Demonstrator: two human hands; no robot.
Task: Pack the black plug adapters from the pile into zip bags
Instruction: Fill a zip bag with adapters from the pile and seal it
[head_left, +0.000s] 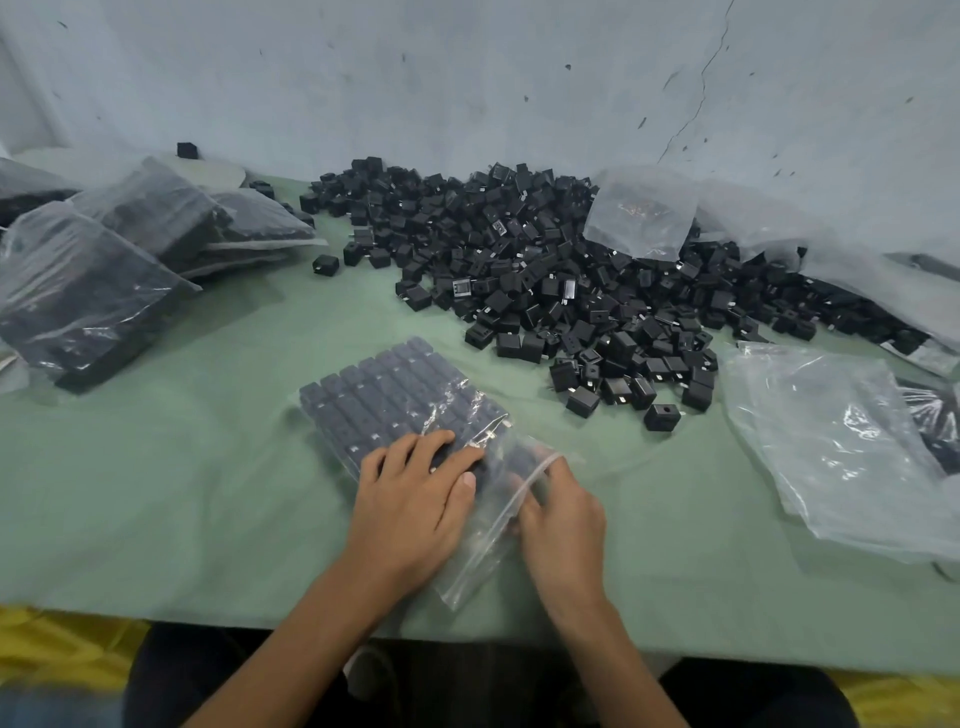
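A zip bag (395, 410) is laid on the green cloth (182, 493) near the front edge of the table, its closed end pointed away and to the left and its mouth toward the person. It is filled with black plug adapters (363, 384) set in neat rows (seen grey through the plastic). The left hand (415, 504) is laid flat on the near part of the bag, fingers straight and slightly spread, pressed on the packed rows. The right hand (563, 525) is placed at the bag's mouth, just beside the left hand, with the zip strip running across its fingers. The fingertips are blurred behind the plastic, so it cannot be told whether the strip is pinched or only touched. The pile (545, 270) of loose adapters is heaped behind the bag against the wall (467, 78) and is spread toward the right. A clear bag (639, 218) is rested on top of it. Several packed bags (104, 270) are stacked at the left of the table, well apart from the hands. Empty bags (841, 457) are spread at the right, near the pile's edge.
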